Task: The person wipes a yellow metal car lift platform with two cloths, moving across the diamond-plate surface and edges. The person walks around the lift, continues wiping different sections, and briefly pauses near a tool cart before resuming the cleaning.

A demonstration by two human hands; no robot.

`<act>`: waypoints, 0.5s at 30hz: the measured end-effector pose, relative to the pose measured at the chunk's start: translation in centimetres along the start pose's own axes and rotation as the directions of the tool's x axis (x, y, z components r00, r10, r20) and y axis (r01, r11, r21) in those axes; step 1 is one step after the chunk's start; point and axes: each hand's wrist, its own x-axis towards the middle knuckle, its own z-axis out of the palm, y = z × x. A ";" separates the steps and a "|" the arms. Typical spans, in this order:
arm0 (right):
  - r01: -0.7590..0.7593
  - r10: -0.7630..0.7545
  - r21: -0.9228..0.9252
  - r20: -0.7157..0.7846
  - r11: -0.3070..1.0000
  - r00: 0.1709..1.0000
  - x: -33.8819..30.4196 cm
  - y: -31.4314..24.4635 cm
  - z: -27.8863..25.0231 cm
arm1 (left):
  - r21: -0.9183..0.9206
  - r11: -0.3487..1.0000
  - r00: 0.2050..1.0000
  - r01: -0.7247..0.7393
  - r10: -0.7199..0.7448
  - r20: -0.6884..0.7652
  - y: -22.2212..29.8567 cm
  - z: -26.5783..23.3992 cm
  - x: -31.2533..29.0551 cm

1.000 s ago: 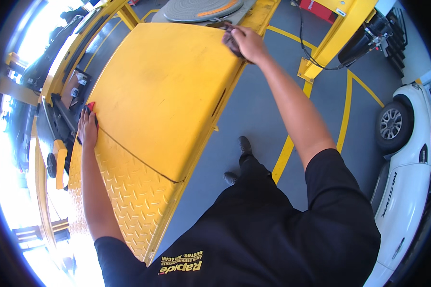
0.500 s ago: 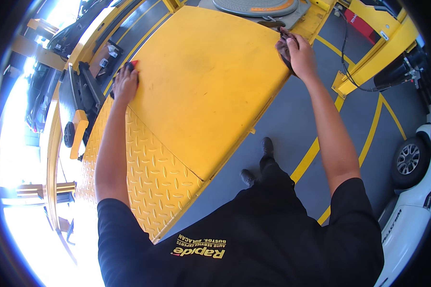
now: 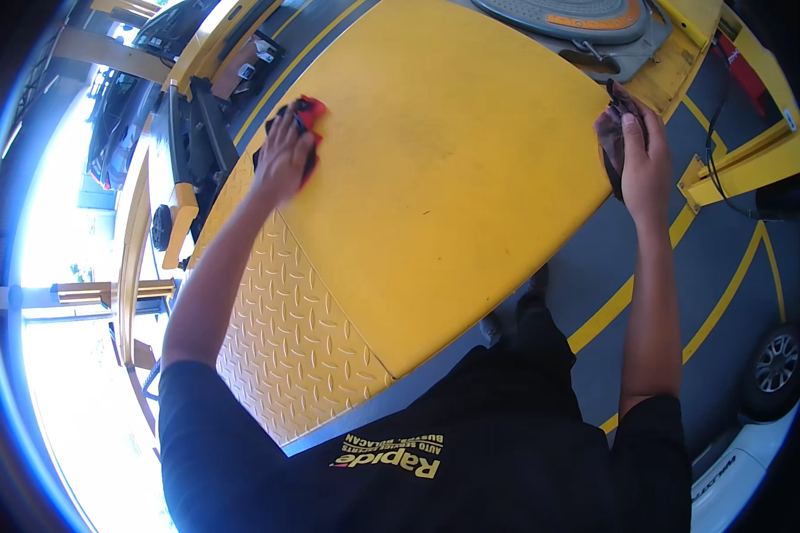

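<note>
A broad yellow metal ramp (image 3: pixel 471 186) fills the middle, smooth on top with faint dark smudges. On its left part, my left hand (image 3: pixel 284 162) presses a red and black rag (image 3: pixel 311 115) against the surface. The fingers bend over the cloth, which shows around them. At the ramp's far right edge my right hand (image 3: pixel 644 151) is closed on a crumpled dark brownish rag (image 3: pixel 610 133). The thumb lies on top of that bunched cloth, and part of it hangs by the edge.
Diamond-patterned plate (image 3: pixel 284 329) joins the ramp at lower left. A round grey turntable (image 3: pixel 578 22) sits beyond it. Yellow lift parts (image 3: pixel 756 164) with a black cable stand right, above a grey floor with yellow lines. A car wheel (image 3: pixel 776 364) is at far right.
My left hand has slid its rag inward from the ramp's left edge, and more red cloth shows. My right hand keeps its rag by the right edge. The whole view has shifted.
</note>
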 end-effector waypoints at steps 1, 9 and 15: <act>-0.011 0.011 -0.024 0.018 1.000 1.000 0.1 0.0 0.6 | 0.303 0.952 0.996 -0.045 0.020 0.086 -5.1 1.3 0.2; -0.024 0.026 -0.055 0.027 0.998 0.999 0.8 0.7 -1.4 | -0.339 0.918 0.966 -0.204 0.246 0.084 23.4 -7.4 -0.8; 0.042 -0.037 -0.115 0.045 0.993 0.998 0.8 -0.6 -1.1 | -0.455 0.830 0.902 -0.321 0.415 0.120 23.1 -9.7 -1.9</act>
